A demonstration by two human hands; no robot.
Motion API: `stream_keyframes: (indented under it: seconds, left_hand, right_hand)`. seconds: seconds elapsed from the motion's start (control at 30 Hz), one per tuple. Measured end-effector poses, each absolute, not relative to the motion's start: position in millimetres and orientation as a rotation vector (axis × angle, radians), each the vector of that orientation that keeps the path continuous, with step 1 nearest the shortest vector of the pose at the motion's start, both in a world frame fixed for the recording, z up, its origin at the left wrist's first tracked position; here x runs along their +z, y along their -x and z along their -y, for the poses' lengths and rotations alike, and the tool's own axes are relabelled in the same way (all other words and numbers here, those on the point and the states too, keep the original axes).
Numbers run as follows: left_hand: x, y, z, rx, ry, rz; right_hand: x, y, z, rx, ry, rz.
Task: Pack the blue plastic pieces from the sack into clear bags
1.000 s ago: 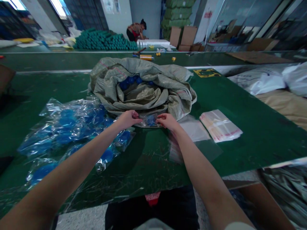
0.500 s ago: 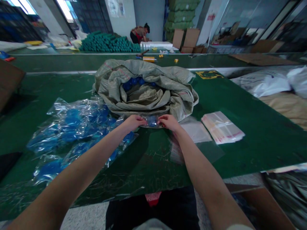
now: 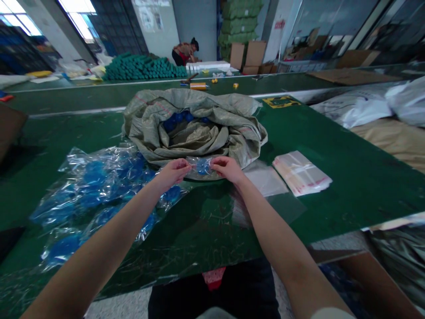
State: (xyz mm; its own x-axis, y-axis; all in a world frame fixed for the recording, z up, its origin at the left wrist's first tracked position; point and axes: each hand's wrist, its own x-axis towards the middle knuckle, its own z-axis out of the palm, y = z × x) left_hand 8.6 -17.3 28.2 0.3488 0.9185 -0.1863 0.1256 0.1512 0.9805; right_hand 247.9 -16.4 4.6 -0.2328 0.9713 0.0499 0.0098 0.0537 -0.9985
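Both my hands pinch one small clear plastic bag (image 3: pixel 200 167) with a blue piece inside, just in front of a grey woven sack (image 3: pixel 195 126). My left hand (image 3: pixel 173 172) grips the bag's left edge with closed fingers. My right hand (image 3: pixel 226 169) grips its right edge the same way. The sack lies open on the green table (image 3: pixel 332 146), and more blue pieces (image 3: pixel 181 118) show in its mouth. A heap of filled clear bags with blue pieces (image 3: pixel 99 186) lies to the left of my left arm.
A stack of flat empty clear bags (image 3: pixel 300 173) lies right of my right hand, with loose clear sheets (image 3: pixel 265 179) beside it. White sacks (image 3: pixel 358 108) sit at the far right. A person (image 3: pixel 184 51) bends over behind stacked green rolls (image 3: pixel 142 68). A cardboard box (image 3: pixel 361 283) stands below the table edge.
My hands have lifted the small bag slightly and drawn it a little toward me, still held at both edges. The view has shifted a bit.
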Motion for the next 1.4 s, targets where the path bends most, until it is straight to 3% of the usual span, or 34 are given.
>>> stream_keyframes:
  seconds: [0.9, 1.23, 1.4]
  left_hand:
    - [31.0, -19.8, 21.3, 0.77, -1.343, -1.117]
    - [25.9, -15.6, 19.6, 0.853, -1.288, -1.104]
    - [23.1, -13.8, 18.7, 0.869, -1.277, -1.088]
  right_hand:
    - [-6.5, -251.5, 6.6, 1.383, 1.034, 1.248]
    - [-6.3, -250.2, 11.3, 1.651, 1.04, 1.226]
    - [-8.0, -251.0, 11.0, 1.632, 1.026, 1.371]
